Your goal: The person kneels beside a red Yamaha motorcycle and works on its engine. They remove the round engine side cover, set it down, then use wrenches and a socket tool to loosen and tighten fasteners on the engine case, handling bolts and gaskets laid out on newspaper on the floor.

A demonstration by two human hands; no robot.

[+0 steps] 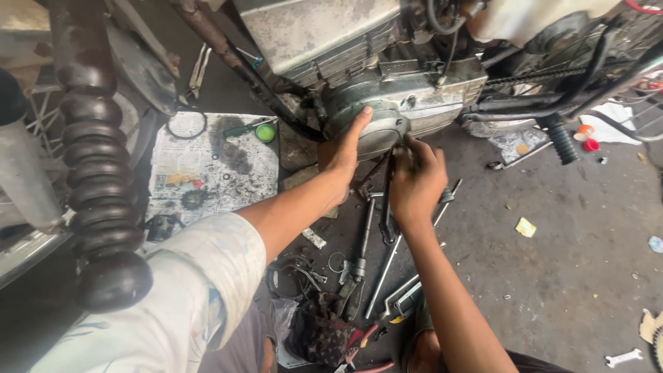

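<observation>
Pale, stained short sleeve (pixel 200 276) on left arm; right arm bare.

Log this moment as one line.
left hand: pressed on engine cover | right hand: gripping tool under cover | floor: wrenches, rag

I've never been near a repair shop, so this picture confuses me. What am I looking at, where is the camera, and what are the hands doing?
The camera sits on the person's head and looks down at their own arms. The big metal block is a motorcycle engine, with the bike standing on a grimy floor. The left hand presses flat on the round engine cover. The right hand grips a slim dark tool at the cover's edge. Loose wrenches lie below, and a stained newspaper holds small parts.
</observation>
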